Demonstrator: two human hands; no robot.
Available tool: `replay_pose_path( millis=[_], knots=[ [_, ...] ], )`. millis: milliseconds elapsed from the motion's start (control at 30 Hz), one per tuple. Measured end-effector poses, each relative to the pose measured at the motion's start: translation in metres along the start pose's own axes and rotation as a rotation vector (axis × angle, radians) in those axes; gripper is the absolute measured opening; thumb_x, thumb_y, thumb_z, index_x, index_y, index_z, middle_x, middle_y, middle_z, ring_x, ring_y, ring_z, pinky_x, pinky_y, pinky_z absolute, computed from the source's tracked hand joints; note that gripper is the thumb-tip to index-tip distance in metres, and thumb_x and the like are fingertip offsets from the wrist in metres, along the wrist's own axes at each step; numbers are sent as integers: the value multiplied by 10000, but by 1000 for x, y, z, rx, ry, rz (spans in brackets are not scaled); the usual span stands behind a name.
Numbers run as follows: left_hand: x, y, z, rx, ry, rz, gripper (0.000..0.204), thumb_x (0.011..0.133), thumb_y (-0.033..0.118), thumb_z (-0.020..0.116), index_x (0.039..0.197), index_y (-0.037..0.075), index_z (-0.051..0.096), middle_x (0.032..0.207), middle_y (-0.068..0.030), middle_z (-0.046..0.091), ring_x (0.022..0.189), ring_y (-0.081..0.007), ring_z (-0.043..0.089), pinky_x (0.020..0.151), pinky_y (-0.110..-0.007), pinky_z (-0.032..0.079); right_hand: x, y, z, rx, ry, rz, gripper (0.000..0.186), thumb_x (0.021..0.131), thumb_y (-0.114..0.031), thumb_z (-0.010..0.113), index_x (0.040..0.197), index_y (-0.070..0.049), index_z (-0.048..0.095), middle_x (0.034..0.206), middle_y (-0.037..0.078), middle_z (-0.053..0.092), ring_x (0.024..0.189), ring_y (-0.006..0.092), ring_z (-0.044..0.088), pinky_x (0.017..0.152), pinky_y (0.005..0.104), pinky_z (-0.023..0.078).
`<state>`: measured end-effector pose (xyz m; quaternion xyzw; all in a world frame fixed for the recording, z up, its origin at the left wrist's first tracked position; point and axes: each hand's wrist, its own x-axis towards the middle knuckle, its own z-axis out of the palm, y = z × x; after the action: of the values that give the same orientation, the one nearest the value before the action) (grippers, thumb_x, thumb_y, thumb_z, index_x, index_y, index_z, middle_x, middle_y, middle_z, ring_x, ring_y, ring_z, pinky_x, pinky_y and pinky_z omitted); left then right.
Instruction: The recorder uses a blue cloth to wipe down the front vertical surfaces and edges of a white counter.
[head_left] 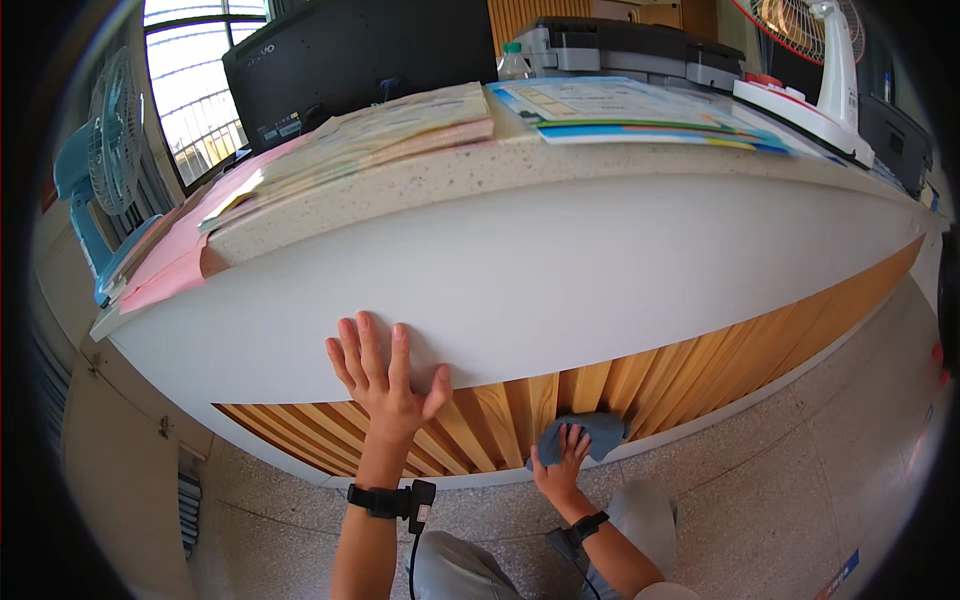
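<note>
My left hand [385,378] lies with fingers spread against the white front panel [600,265] of a counter, just above the wooden slats; it holds nothing. Lower and to the right, my right hand [562,466] has a grey-blue cloth [598,432] under its fingers and presses it against the vertical wooden slats [500,425] near the bottom of the counter. Part of the cloth spreads out to the right of the fingers. Each wrist wears a black strap with a small device and a cable.
The counter top [390,180] carries stacked papers [400,130], pink sheets [165,270], colourful sheets [630,105], a black monitor [360,60], a printer [620,50] and a white fan [835,80]. A blue fan [95,170] stands at left. Speckled floor [740,500] lies below.
</note>
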<state>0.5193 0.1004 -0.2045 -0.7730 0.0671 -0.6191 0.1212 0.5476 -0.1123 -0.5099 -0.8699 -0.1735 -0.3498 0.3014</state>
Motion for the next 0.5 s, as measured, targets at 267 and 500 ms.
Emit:
replay_pose_path(
  millis=[267, 500],
  knots=[
    [5, -13, 8, 41, 78, 6, 678, 850, 426, 553, 1410, 55, 465, 1484, -276, 361, 1416, -431, 288, 1169, -545, 172, -47, -20, -4, 332, -177, 326, 622, 961, -242, 572, 1453, 56, 336, 1505, 309, 284, 1366, 514, 272, 1085, 577, 254],
    [2, -5, 3, -7, 58, 17, 667, 869, 369, 575, 1430, 40, 426, 1508, -263, 327, 1438, -413, 245, 1170, -542, 152, -33, -18, -24, 1177, -67, 1540, 484, 994, -291, 556, 1364, 9, 467, 1309, 115, 554, 1171, 235, 531, 985, 342, 412]
  ],
)
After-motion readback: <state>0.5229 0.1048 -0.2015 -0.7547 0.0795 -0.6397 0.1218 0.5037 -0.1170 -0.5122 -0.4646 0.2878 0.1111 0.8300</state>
